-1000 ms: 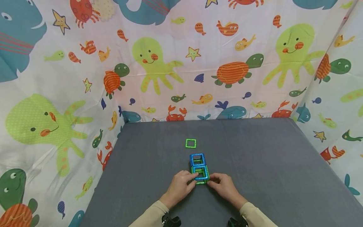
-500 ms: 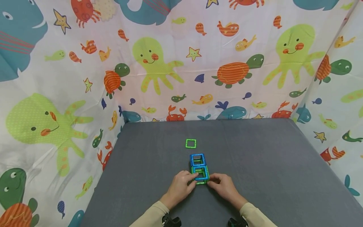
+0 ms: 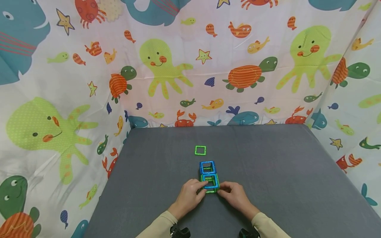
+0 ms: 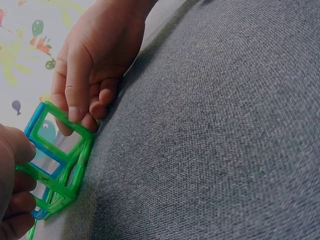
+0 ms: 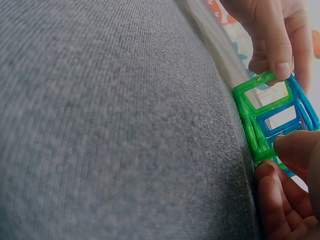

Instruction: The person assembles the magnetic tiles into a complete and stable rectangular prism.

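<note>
A small block of joined magnetic tiles (image 3: 208,173) lies on the grey table, with open square frames in blue on top and green along the sides. My left hand (image 3: 188,195) holds its near left end, index finger over the blue top frame and thumb low at the green edge. On the opposite side, my right hand (image 3: 235,194) pinches the near right edge with thumb and index finger. In the right wrist view, both hands touch the green and blue tile frames (image 5: 246,117). The left wrist view shows the green end frame (image 4: 50,181) between the hands.
Beyond the block, a single green square tile (image 3: 200,154) lies flat on the table (image 3: 268,158). A curtain (image 3: 184,66) printed with sea animals hangs behind the table and along both sides. Dark wrist cameras (image 3: 180,231) sit near the table's front.
</note>
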Available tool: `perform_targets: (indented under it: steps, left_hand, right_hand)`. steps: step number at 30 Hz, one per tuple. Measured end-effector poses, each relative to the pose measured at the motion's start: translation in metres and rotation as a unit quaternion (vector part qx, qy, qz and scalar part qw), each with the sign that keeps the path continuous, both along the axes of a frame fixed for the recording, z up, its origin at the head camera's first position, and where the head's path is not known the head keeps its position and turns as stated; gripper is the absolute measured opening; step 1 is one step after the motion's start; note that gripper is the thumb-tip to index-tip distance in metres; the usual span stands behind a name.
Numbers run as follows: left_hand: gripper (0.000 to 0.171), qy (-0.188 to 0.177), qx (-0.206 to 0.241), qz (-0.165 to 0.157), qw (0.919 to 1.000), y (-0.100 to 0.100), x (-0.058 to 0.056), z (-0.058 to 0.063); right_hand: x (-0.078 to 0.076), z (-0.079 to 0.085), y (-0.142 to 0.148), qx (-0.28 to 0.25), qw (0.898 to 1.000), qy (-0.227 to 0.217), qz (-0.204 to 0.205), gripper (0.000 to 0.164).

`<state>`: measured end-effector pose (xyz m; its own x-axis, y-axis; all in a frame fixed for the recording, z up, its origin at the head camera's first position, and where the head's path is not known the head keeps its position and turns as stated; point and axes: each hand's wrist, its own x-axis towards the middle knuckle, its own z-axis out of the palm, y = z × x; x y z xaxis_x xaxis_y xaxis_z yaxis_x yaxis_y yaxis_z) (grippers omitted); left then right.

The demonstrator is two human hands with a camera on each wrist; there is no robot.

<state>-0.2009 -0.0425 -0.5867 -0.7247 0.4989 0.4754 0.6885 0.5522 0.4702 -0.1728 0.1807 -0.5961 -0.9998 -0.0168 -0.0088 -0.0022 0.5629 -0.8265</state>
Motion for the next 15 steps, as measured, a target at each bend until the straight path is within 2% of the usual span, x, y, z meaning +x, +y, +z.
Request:
perform_targets:
  steps: [15]
  left_hand:
    - [0.028,0.006,-0.002,-0.004,1.0000,-0.0011,-0.0010,-0.0036]
  right_hand:
    - [-0.0002,-0.0008,-0.0006,-0.001,1.000,-0.005,0.002,0.012]
